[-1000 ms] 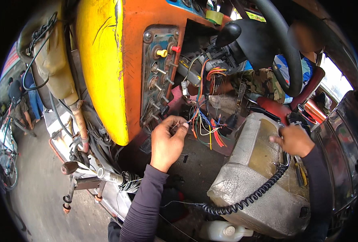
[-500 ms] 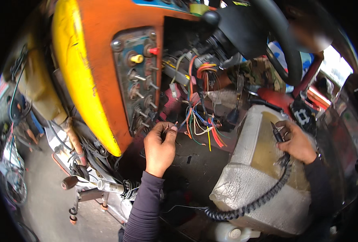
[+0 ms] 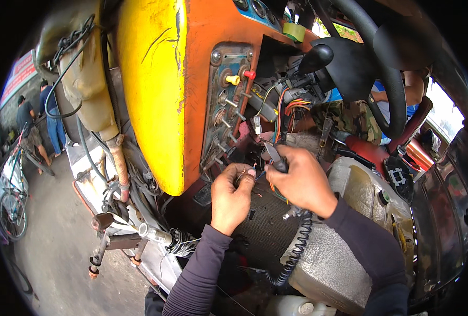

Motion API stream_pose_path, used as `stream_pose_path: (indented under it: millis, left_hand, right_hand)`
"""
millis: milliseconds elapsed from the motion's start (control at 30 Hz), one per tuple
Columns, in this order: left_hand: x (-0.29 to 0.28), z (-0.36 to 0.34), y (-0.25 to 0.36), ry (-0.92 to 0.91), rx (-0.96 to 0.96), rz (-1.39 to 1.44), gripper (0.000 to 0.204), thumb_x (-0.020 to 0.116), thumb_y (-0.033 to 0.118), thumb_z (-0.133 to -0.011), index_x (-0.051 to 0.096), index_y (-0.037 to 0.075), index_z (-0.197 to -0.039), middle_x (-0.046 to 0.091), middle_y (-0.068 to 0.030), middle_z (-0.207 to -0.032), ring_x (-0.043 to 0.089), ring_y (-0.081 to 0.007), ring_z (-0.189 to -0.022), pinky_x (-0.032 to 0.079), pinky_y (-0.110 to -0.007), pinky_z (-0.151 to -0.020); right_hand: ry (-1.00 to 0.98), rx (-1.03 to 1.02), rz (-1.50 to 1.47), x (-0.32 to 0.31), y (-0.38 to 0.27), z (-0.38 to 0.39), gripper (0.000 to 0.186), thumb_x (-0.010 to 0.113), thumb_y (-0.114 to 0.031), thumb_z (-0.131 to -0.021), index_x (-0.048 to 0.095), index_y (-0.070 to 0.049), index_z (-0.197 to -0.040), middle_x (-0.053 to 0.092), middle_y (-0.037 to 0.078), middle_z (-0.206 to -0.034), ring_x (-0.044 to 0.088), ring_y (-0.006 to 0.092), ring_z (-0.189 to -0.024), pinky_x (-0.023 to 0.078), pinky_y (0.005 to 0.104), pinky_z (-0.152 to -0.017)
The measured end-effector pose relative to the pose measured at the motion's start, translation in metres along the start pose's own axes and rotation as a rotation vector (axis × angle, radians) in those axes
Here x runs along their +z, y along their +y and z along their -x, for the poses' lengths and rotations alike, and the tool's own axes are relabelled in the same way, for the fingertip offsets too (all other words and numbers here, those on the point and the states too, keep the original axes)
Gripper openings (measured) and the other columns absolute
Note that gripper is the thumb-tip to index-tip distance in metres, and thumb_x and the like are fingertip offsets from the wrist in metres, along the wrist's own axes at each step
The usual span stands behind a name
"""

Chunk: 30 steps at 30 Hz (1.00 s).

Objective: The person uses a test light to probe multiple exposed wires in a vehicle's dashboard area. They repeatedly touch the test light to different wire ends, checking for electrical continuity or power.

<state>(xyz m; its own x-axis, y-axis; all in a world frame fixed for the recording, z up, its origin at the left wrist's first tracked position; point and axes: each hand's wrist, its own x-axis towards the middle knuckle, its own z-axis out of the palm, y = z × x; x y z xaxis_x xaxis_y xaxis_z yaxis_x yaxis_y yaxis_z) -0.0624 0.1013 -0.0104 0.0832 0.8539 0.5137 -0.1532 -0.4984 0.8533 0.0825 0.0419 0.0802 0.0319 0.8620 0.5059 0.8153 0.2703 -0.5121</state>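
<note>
My left hand (image 3: 232, 196) pinches thin red and orange wires (image 3: 246, 171) below an orange vehicle dashboard. My right hand (image 3: 303, 180) grips a dark-handled tool (image 3: 275, 156) whose tip points at those wires; a black coiled cord (image 3: 296, 250) hangs from under that hand. Both hands meet just under the grey switch panel (image 3: 228, 100) with its yellow and red knobs. A bundle of coloured wires (image 3: 292, 108) spills out behind the steering column.
A black steering wheel (image 3: 389, 79) curves at upper right. A plastic-wrapped seat (image 3: 344, 253) lies under my right arm. A yellow body panel (image 3: 149, 89) stands left. Two people (image 3: 39, 124) and a bicycle (image 3: 10, 205) are on the pavement far left.
My right hand left the seat area at right and came to the wires with the tool, next to my left hand. My left hand stayed on the wires.
</note>
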Motion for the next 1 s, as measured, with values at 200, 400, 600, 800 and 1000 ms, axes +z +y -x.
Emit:
stream_pose_path:
  millis: [200, 400, 600, 800, 1000]
  left_hand:
    - [0.003, 0.004, 0.001, -0.020, 0.026, 0.024, 0.012, 0.069, 0.008, -0.101, 0.069, -0.004, -0.104, 0.068, -0.0020, -0.084, 0.058, -0.0061, -0.073, 0.053, -0.027, -0.066]
    - [-0.001, 0.003, 0.001, -0.059, 0.011, 0.085, 0.011, 0.062, 0.009, -0.102, 0.065, -0.001, -0.106, 0.067, -0.0034, -0.087, 0.057, -0.0069, -0.072, 0.048, -0.026, -0.063]
    - [-0.005, 0.004, 0.003, -0.069, -0.099, 0.204, 0.007, 0.055, 0.008, -0.104, 0.059, 0.002, -0.105, 0.063, -0.0036, -0.087, 0.054, -0.0081, -0.071, 0.047, -0.027, -0.063]
    - [0.001, 0.003, -0.006, -0.083, 0.009, 0.125, 0.008, 0.055, 0.013, -0.110, 0.056, 0.006, -0.110, 0.055, 0.0022, -0.084, 0.042, -0.0023, -0.062, 0.034, -0.020, -0.052]
    - [0.002, 0.002, -0.007, -0.059, 0.120, -0.016, 0.010, 0.057, 0.009, -0.109, 0.062, 0.004, -0.116, 0.063, 0.0018, -0.088, 0.047, -0.0009, -0.061, 0.037, -0.020, -0.052]
  right_hand:
    - [-0.115, -0.006, -0.182, 0.002, 0.018, -0.010, 0.019, 0.080, -0.011, -0.090, 0.075, 0.004, -0.102, 0.071, 0.006, -0.078, 0.063, 0.0103, -0.074, 0.052, 0.0304, -0.071]
    - [-0.155, 0.110, -0.550, 0.012, 0.022, -0.006, 0.012, 0.077, -0.010, -0.097, 0.075, 0.000, -0.104, 0.068, -0.001, -0.073, 0.052, -0.0002, -0.057, 0.039, 0.0221, -0.049]
    - [-0.149, 0.032, -0.635, 0.022, 0.028, -0.006, 0.013, 0.076, -0.009, -0.093, 0.075, 0.002, -0.099, 0.075, 0.005, -0.084, 0.064, 0.0062, -0.078, 0.053, 0.0274, -0.072]
    - [-0.137, -0.010, -0.598, 0.023, 0.035, -0.006, 0.013, 0.076, -0.009, -0.093, 0.075, 0.003, -0.098, 0.075, 0.005, -0.085, 0.063, 0.0056, -0.079, 0.053, 0.0270, -0.074]
    - [-0.100, -0.004, -0.561, 0.024, 0.038, -0.007, 0.016, 0.078, -0.010, -0.089, 0.076, 0.003, -0.099, 0.075, 0.006, -0.084, 0.064, 0.0093, -0.079, 0.054, 0.0316, -0.075]
